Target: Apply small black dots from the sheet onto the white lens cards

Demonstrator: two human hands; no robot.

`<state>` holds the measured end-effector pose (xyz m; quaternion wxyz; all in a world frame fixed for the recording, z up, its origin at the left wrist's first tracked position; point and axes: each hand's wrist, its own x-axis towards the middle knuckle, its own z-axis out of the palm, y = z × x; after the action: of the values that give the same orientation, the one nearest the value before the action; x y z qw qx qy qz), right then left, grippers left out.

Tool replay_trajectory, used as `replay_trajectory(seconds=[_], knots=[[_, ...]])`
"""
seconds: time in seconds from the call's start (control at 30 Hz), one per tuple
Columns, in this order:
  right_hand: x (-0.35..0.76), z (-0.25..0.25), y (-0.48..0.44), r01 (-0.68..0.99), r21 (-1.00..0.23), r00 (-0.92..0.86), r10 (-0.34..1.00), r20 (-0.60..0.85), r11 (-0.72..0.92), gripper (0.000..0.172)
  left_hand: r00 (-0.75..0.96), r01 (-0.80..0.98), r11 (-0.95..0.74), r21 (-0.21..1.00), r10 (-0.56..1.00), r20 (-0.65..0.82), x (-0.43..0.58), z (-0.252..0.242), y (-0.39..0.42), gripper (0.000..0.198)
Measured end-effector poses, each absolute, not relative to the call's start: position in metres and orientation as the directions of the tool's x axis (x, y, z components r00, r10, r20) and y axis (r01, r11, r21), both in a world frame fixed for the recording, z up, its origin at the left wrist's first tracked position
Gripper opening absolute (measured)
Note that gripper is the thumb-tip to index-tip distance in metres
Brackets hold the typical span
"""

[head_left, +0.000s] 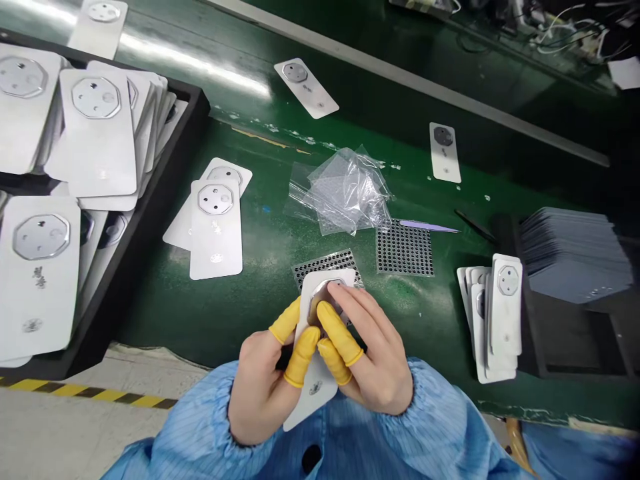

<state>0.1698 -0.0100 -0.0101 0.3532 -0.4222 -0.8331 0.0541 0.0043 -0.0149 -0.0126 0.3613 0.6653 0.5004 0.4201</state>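
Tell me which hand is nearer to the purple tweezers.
Right. The right hand is below and left of the purple tweezers in the picture; the left hand is farther left and lower.

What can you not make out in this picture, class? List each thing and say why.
All in the head view:
- Part of the held panel's octagon: covered by the fingers of the right hand.
- Much of the dotted sheet beneath: hidden by that panel.
- The black tray's far side: cut off by the left edge.
- Marks on the small far-right panel: too small to read.
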Motion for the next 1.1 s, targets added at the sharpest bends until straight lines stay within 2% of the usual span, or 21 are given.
replay_trajectory(seconds=[0.1, 0.27, 0.4, 0.53, 0.6, 0.7, 0.77, 0.83, 0.93, 1.0, 1.1], knots=[[0.172, -0.01, -0.009, 0.648, -0.403, -0.408, 0.741, 0.533, 0.646, 0.026, 0.159, 0.42, -0.247, 0.873, 0.967, 0.197, 0.003, -0.016, -0.017, 0.019], [0.176, -0.012, -0.009, 0.602, -0.449, -0.413, 0.739, 0.532, 0.66, 0.026, 0.201, 0.417, -0.262, 0.87, 0.96, 0.193, 0.003, -0.015, -0.015, 0.02], [0.173, -0.013, -0.011, 0.635, -0.447, -0.39, 0.761, 0.518, 0.63, 0.026, 0.223, 0.472, -0.272, 0.838, 0.957, 0.185, 0.005, -0.014, -0.014, 0.015], [0.166, -0.014, -0.016, 0.701, -0.401, -0.412, 0.793, 0.448, 0.59, 0.034, 0.173, 0.522, -0.295, 0.801, 0.955, 0.239, 0.004, -0.016, -0.015, 0.011], [0.165, -0.018, -0.018, 0.7, -0.416, -0.431, 0.809, 0.401, 0.58, 0.041, 0.123, 0.546, -0.296, 0.784, 0.954, 0.274, 0.004, -0.018, -0.016, 0.011], [0.17, -0.028, -0.018, 0.618, -0.527, -0.447, 0.812, 0.375, 0.583, 0.052, 0.099, 0.479, -0.248, 0.842, 0.968, 0.229, 0.007, -0.022, -0.017, 0.009], [0.174, -0.034, -0.017, 0.533, -0.634, -0.38, 0.828, 0.413, 0.561, 0.052, 0.082, 0.344, -0.141, 0.928, 0.989, 0.12, 0.014, -0.024, -0.016, 0.007], [0.176, -0.038, -0.016, 0.459, -0.752, -0.189, 0.879, 0.438, 0.474, 0.049, 0.077, 0.152, 0.011, 0.988, 0.997, -0.023, 0.021, -0.024, -0.015, 0.013], [0.173, -0.038, -0.016, 0.353, -0.902, 0.068, 0.955, 0.29, 0.249, 0.053, 0.065, -0.096, 0.156, 0.983, 0.987, -0.15, 0.027, -0.023, -0.012, 0.02], [0.169, -0.036, -0.016, 0.287, -0.943, 0.086, 0.977, 0.197, 0.165, 0.054, 0.027, -0.107, 0.175, 0.979, 0.985, -0.173, 0.021, -0.027, -0.014, 0.022], [0.166, -0.032, -0.014, 0.254, -0.958, 0.019, 0.989, 0.145, 0.135, 0.046, -0.01, 0.088, 0.198, 0.976, 0.98, -0.198, 0.003, -0.046, -0.021, 0.031]])
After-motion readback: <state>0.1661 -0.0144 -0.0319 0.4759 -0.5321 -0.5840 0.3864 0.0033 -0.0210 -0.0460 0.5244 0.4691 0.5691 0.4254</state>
